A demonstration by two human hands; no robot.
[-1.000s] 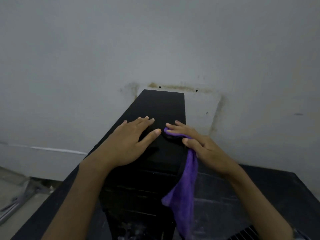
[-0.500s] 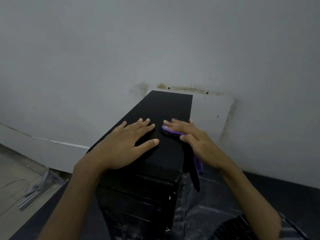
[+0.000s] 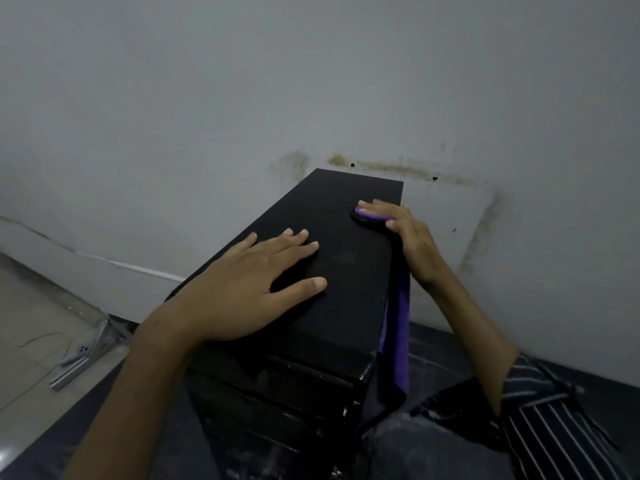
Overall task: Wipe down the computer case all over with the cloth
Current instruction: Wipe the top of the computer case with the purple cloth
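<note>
The computer case (image 3: pixel 346 261) stands upright near the counter's (image 3: pixel 446 344) left edge, by the wall; I judge it heavy, rigid, best steadied from the top. My left hand (image 3: pixel 242 289) lies flat there, fingers spread; my right hand (image 3: pixel 412 237), fingers straight, presses the limp cloth (image 3: pixel 400 327) at the top's far right edge, its tail hanging.

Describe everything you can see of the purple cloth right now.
The cloth is purple, soft and thin-looking, like microfibre. One end lies bunched on top of the black computer case, near its far right edge, pressed under the fingers of the right hand. The rest drapes over that edge and hangs limp down the case's right side as a narrow folded strip. Its lowest tip looks dark; shadow or trim, I cannot tell.
</note>
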